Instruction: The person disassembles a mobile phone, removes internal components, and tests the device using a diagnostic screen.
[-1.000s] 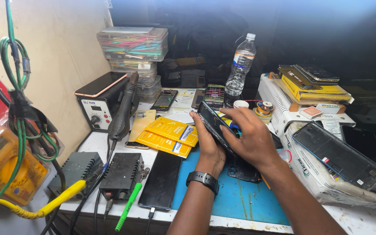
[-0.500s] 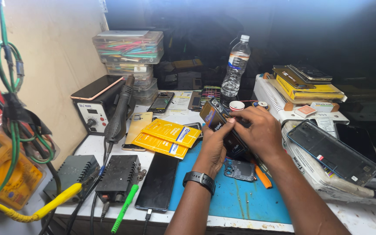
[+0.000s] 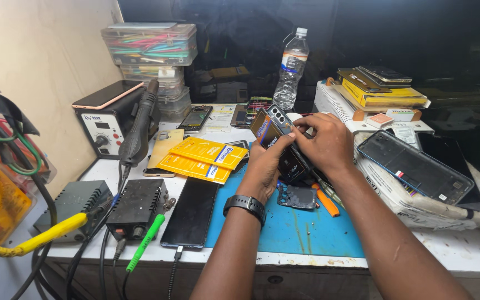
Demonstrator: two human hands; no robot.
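Phone (image 3: 276, 139) up off the blue mat (image 3: 295, 228), w/ both hands on it. I see its long axis tilted, camera end up-left, back facing me. Left hand (image 3: 265, 169) fingers curled under it; right hand (image 3: 326, 144) fingers pinch its upper right edge.

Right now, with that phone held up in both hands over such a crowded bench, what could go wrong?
The phone is held tilted above the bench by the left hand and right hand; if it slips, it could land on the loose dark part or the orange tool below. The water bottle stands close behind the hands, so an elbow or reach might tip it onto the electronics.
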